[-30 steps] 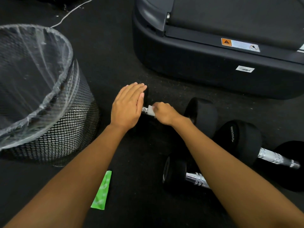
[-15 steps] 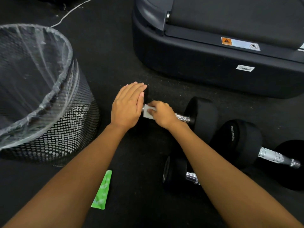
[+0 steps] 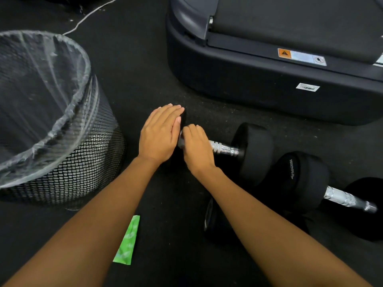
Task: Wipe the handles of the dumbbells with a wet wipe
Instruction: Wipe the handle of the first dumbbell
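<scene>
Left hand [image 3: 160, 133]: centre of the frame, palm down with fingers straight and together, lying flat on the left head of the nearest dumbbell; released, grasping nothing.
Right hand [image 3: 196, 148]: just right of the left hand and touching it at the fingertips, fingers curled down over the left end of the handle, clenched round it.
Nearest dumbbell [image 3: 253, 150]: lies on the floor across the centre of the frame; its black right head is in full view, its left head almost wholly hidden under the left hand.
Handle [image 3: 224, 149]: a ridged silver bar, bare between the right hand and the right head.
Wet wipe: hidden; I cannot tell whether it lies under the right fingers.
Second dumbbell [image 3: 304, 179]: lower right, just beside the first, with its silver bar running toward the right edge.
Third dumbbell [image 3: 210, 220]: lower centre, mostly covered by the right forearm, one black head showing.
Mesh bin [image 3: 83, 172]: left of the frame, black wire, lined with a clear plastic bag folded over the rim.
Green packet [image 3: 127, 243]: flat on the floor at bottom centre, between the two forearms.
Treadmill base [image 3: 248, 90]: upper right, dark, with an orange warning label and a white sticker.
Cable [image 3: 89, 15]: thin and pale, upper left, on the black floor.
</scene>
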Available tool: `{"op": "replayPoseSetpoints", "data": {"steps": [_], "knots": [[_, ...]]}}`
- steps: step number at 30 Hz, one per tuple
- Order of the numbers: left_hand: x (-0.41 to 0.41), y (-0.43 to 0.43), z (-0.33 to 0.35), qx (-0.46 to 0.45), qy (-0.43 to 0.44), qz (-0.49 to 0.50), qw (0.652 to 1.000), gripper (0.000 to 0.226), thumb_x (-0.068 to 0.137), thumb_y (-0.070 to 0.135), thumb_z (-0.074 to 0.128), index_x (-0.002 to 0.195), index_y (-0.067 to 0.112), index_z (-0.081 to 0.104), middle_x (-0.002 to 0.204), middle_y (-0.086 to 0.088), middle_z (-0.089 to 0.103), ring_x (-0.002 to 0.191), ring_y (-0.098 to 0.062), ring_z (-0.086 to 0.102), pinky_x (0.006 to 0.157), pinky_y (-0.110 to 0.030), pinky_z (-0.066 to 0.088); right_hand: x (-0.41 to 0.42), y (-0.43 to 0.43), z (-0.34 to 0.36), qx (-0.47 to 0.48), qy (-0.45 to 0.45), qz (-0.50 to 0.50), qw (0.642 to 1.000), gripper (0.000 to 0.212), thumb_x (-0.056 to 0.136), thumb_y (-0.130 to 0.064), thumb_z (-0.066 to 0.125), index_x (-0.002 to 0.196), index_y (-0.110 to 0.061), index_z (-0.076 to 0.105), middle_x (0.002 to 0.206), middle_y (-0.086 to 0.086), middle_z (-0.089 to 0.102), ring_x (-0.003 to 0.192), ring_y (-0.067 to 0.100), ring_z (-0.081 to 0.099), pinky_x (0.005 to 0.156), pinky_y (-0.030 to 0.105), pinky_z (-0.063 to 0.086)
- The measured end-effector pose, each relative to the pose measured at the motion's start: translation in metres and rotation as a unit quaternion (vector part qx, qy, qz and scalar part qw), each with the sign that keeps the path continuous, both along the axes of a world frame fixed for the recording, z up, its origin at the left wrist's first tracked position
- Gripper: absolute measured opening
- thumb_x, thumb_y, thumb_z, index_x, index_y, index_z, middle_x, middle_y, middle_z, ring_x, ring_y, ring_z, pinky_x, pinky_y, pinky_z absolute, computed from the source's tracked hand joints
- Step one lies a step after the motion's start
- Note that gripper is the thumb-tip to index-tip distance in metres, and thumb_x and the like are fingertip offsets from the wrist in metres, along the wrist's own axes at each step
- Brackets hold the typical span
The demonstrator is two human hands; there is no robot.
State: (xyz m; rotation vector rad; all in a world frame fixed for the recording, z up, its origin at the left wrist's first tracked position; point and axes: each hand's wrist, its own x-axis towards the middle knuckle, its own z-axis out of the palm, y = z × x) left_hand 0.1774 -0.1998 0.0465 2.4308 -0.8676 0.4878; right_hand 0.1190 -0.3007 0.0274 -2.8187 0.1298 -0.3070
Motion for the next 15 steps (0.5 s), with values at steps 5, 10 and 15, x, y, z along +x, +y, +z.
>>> {"op": "replayPoseSetpoints", "data": {"steps": [5,10,15], "knots": [[-0.001,0.001,0.0,0.004,0.002,0.0,1.0,0.042,0.098,0.025,0.028,0.125,0.011,0.056,0.128,-0.004,0.059,0.126,-0.017,0.046,0.11,-0.024,0.018,-0.015,-0.017,-0.003,-0.028,0.003,0.006,1.0,0.041,0.069,0.005,0.069,0.107,-0.003,0.057,0.104,0.011,0.058,0.096,0.027,0.052,0.096,0.035,0.038],[-0.002,0.001,0.0,-0.003,0.004,-0.003,1.0,0.041,0.098,0.025,0.03,0.125,0.011,0.057,0.127,-0.004,0.059,0.126,-0.016,0.046,0.11,-0.027,0.022,-0.036,-0.025,-0.008,0.052,0.009,-0.08,0.995,0.043,0.089,-0.002,0.054,0.131,-0.006,0.047,0.125,0.007,0.055,0.118,0.021,0.047,0.116,0.031,0.011],[-0.002,0.001,0.001,-0.004,0.004,-0.006,1.0,0.04,0.098,0.024,0.031,0.125,0.011,0.057,0.127,-0.004,0.059,0.125,-0.016,0.047,0.11,-0.026,0.021,-0.01,-0.038,0.007,-0.004,0.134,-0.1,0.986,0.033,0.1,-0.02,0.031,0.107,-0.003,0.059,0.105,0.014,0.064,0.099,0.03,0.057,0.099,0.036,0.033]]}}
